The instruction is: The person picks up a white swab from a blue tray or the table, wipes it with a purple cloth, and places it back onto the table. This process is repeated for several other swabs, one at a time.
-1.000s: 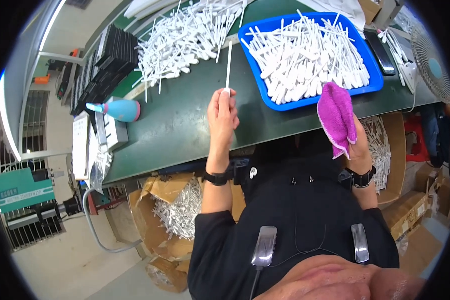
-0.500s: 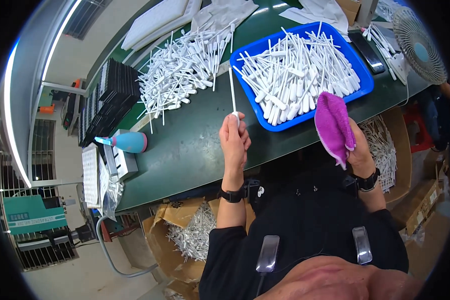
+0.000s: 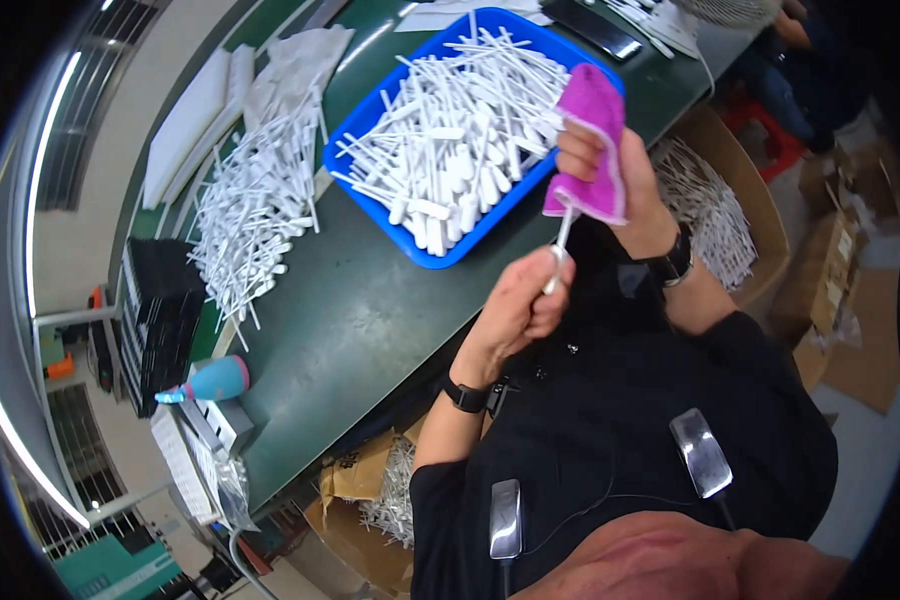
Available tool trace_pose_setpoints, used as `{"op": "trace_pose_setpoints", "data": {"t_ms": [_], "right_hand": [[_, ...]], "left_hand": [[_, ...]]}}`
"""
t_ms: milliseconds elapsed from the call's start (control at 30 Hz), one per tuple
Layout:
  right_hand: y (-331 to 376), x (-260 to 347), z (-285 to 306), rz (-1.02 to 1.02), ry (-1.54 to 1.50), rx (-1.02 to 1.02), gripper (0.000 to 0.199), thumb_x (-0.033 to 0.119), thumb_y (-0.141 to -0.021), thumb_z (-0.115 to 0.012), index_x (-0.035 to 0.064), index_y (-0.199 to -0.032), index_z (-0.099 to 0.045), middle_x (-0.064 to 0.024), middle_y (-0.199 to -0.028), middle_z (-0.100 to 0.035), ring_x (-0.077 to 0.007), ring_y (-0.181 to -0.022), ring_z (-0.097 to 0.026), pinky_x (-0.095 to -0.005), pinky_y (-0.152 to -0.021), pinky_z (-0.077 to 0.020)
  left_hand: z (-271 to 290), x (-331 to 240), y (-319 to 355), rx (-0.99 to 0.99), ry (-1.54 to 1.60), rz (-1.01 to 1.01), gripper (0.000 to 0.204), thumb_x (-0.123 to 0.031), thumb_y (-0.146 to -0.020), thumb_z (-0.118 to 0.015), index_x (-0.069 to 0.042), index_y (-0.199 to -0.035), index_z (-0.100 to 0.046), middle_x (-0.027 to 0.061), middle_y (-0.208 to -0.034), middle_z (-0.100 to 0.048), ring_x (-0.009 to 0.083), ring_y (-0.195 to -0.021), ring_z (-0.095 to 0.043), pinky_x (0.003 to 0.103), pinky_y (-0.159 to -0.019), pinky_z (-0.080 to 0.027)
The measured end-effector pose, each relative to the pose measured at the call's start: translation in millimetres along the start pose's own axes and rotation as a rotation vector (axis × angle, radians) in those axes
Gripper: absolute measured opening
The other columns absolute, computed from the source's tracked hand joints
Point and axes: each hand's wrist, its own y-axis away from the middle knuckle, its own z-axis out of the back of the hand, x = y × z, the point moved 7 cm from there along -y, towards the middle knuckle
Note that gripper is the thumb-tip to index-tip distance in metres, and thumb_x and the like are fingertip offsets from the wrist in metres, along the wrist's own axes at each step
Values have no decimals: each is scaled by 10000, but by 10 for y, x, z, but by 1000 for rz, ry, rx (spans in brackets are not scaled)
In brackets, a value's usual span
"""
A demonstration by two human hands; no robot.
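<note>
At centre frame, the left hand [image 3: 518,312] had pulled its pinched white plastic stick [image 3: 561,243] back from over the table. The stick's upper end now sat inside the pink cloth [image 3: 592,140] clutched by the right hand [image 3: 620,190], so wiping looked underway.

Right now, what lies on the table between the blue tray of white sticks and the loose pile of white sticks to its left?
In the head view, only bare green table separates the blue tray from the loose pile; nothing else lies there.
</note>
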Motion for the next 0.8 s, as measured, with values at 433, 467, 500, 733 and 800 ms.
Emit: {"op": "trace_pose_setpoints", "data": {"t_ms": [433, 467, 500, 733, 800], "right_hand": [[308, -212, -186, -220, 986, -832, 269, 193, -985, -396, -3, -1096, -542, -20, -922, -592, -65, -819, -531, -233, -737, -445], [315, -235, -211, -221, 985, -831, 269, 193, -985, -396, -3, -1096, -542, -20, -922, -592, -65, -819, -531, -233, -737, -445], [323, -321, -271, -260, 971, -789, 269, 198, -983, -400, -2, -1089, -547, -20, -912, -593, -65, -813, -531, -235, -730, -446], [289, -344, -373, -436, 1047, -601, 285, 225, -982, -412, -4, -1094, -540, -3, -947, -594, -65, -845, -532, -233, -738, -450], [409, -216, -332, -459, 1297, -555, 289, 233, -980, -418, -5, -1085, -546, -3, -928, -600, -74, -822, -542, -232, -729, -453]], "left_hand": [[-213, -1145, 446, -813, -1197, -767, 192, -171, -881, -599, 3, -844, -671, 35, -537, -546, 76, -466, -477, 262, -438, -359], [-219, -1288, 458, -926, -1198, -874, 212, -184, -900, -579, 0, -858, -675, 14, -517, -525, 65, -452, -443, 247, -428, -334], [-199, -1300, 403, -923, -1198, -872, 212, -184, -900, -579, 0, -858, -675, 14, -517, -525, 65, -452, -443, 247, -428, -334], [92, -1449, 110, -675, -516, -751, 367, -267, -964, -479, 19, -801, -640, -58, -511, -389, 19, -432, -299, 193, -405, -202], [107, -1625, -24, -660, -523, -765, 387, -288, -966, -471, 18, -796, -634, -59, -504, -382, 17, -422, -293, 194, -394, -203]]}}
